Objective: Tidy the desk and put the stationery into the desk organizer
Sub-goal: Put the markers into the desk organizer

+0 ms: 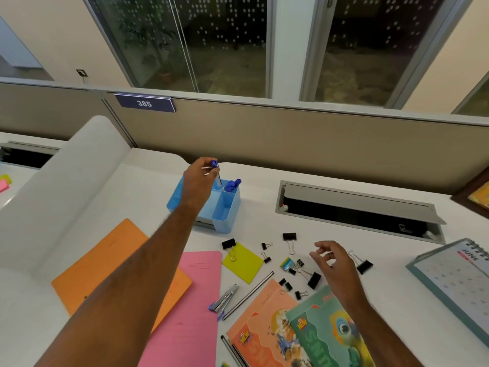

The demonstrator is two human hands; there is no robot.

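I see the left hand (197,181) stretched out over the light blue desk organizer (225,207), which stands on the white bench (264,197) near the partition. Its fingers (209,165) pinch a pen with a blue cap (215,169) near the top, and the pen points down into the back compartment, where two other blue-capped pens (233,184) lean together. I cannot tell if the tip already touches the bottom. The front right compartment of the organizer looks open to me. The right hand (334,263) hovers low over the bench, fingers loosely curled and a little spread, holding nothing. Just beside it lie several black binder clips (312,279), with one larger clip (363,264) on its far right side. A yellow-green sticky pad (244,264) with a clip on its corner lies between the organizer and the notebooks. Near the front edge I see a stapler (225,299), a thin dark pencil (248,295), a pink folder (190,308), an orange folder (105,263) and two colourful notebooks (304,329). A desk calendar (455,276) showing June stands at the right.
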